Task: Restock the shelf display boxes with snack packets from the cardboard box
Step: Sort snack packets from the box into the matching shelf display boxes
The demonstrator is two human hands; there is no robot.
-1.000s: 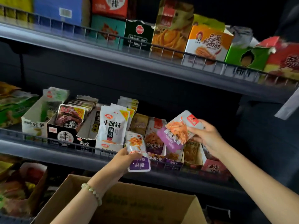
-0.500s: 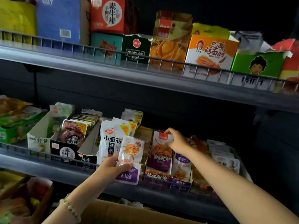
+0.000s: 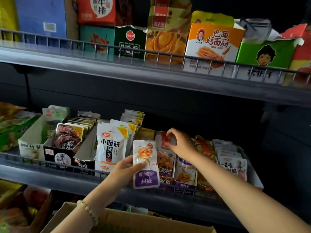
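As my left hand (image 3: 124,172) gripped a white-and-purple foil packet (image 3: 145,163) ready, my right hand (image 3: 180,143) pinched a red-topped packet (image 3: 165,160) straight.

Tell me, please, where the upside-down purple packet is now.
Head view, low centre: the left hand holds the purple packet in front of the lower shelf, between the white packets and the right hand.
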